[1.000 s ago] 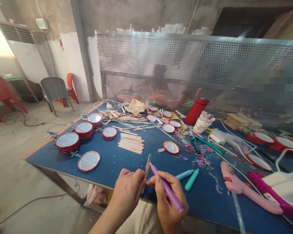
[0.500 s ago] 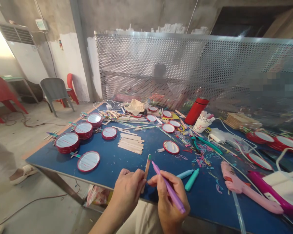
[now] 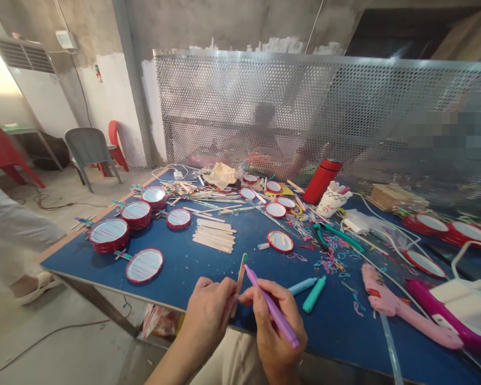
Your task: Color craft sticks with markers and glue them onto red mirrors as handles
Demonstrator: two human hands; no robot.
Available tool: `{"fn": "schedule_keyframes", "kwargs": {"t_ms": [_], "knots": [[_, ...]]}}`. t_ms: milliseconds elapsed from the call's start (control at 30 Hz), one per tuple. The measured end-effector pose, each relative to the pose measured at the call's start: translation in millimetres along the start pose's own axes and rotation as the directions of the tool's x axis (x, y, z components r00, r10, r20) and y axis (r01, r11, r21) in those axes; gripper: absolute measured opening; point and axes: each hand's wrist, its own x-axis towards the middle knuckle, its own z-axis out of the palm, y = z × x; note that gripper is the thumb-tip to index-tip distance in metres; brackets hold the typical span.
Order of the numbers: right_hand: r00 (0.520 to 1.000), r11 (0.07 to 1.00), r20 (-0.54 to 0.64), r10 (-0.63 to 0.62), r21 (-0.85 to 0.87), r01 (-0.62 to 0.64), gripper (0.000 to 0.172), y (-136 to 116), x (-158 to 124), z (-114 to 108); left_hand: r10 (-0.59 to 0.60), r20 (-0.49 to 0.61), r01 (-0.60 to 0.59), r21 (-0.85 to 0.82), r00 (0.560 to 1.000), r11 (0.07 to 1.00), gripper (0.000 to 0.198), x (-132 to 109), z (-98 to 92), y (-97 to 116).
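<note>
My left hand (image 3: 212, 307) pinches a wooden craft stick (image 3: 241, 275) that stands up from its fingertips, with a green patch at the top end. A purple marker (image 3: 274, 310) is gripped in my right hand (image 3: 282, 331), its tip at the stick just below the green patch. The right fingertips are close beside the left ones. Two capped markers, a light blue one (image 3: 302, 286) and a teal one (image 3: 315, 294), lie to the right. Beyond my hands, a row of plain wooden sticks (image 3: 213, 235) rests on the blue table (image 3: 180, 267).
Round red-rimmed pieces (image 3: 109, 235) stand at the left. Rubber bands (image 3: 332, 254), green-handled pliers (image 3: 342, 238), a red bottle (image 3: 324, 181) and a cup of markers (image 3: 332, 200) lie right of centre. A pink glue gun (image 3: 404, 315) is at the right. A person's leg (image 3: 12, 230) shows at the far left.
My right hand has moved slightly left, bringing the purple marker's tip from beside the stick onto it. The person's leg at the far left shows more.
</note>
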Motion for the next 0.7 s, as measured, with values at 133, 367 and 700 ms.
{"fn": "schedule_keyframes", "kwargs": {"t_ms": [133,367,700], "knots": [[1.000,1.000,-0.022,0.020,-0.009,-0.020,0.011,0.5,-1.2,-1.0,-0.012,0.013,0.012,-0.007,1.000,1.000,0.025,0.2,-0.1,-0.1],[0.999,1.000,-0.045,0.024,-0.018,-0.025,0.010,1.7,-1.2,-0.9,-0.022,0.020,0.023,-0.002,1.000,1.000,0.025,1.0,-0.1,0.5],[0.999,1.000,-0.047,0.019,-0.019,-0.020,0.010,-0.6,-0.6,-0.5,-0.005,0.009,0.005,-0.004,1.000,1.000,0.026,0.3,1.1,-0.5]]}}
